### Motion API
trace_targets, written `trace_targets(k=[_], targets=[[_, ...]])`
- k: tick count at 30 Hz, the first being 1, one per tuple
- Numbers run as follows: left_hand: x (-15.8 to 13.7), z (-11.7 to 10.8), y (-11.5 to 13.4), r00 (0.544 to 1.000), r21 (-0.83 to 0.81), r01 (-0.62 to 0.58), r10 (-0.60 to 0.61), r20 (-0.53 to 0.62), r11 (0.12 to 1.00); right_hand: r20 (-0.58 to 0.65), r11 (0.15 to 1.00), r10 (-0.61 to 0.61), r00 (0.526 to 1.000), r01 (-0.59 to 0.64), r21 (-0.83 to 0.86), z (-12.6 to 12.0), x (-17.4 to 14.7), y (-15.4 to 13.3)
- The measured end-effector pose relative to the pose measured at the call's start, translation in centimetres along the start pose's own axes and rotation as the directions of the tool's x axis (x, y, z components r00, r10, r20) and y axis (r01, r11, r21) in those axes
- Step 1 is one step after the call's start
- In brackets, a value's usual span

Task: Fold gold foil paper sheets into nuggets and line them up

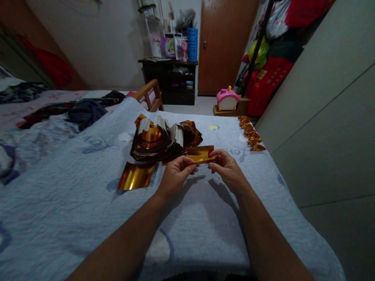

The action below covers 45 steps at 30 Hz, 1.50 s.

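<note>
Both hands grip a shiny gold, rectangular foil-like sheet (202,152) — the left hand (179,171) pinching its near left corner, the right hand (227,168) its right end — above the pale blue patterned quilt (102,218), beside a bulky stack of curled gold sheets with pale edges (168,142). Uneven fingertip pressure could skew or tear the sheet, and its springy curl could slip loose. A knuckle could disturb the stack; a tug on the quilt could send the row of crumpled gold pieces (250,134) over its edge. Fingers hide the sheet's near corners; whether it touches the stack, I cannot tell.
</note>
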<state>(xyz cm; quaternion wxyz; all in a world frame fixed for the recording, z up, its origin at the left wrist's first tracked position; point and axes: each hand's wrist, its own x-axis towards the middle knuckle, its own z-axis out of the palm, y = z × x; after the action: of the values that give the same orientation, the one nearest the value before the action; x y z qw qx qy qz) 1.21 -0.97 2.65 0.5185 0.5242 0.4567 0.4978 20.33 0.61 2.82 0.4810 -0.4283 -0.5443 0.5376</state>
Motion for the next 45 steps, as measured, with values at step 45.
trace_targets(k=[45], targets=[[0.1,0.7,-0.5,0.974,-0.065,0.027,-0.040,-0.222,0.998,-0.197,0.953,0.114,0.974,-0.052,0.299,2.7,-0.2,1.2]])
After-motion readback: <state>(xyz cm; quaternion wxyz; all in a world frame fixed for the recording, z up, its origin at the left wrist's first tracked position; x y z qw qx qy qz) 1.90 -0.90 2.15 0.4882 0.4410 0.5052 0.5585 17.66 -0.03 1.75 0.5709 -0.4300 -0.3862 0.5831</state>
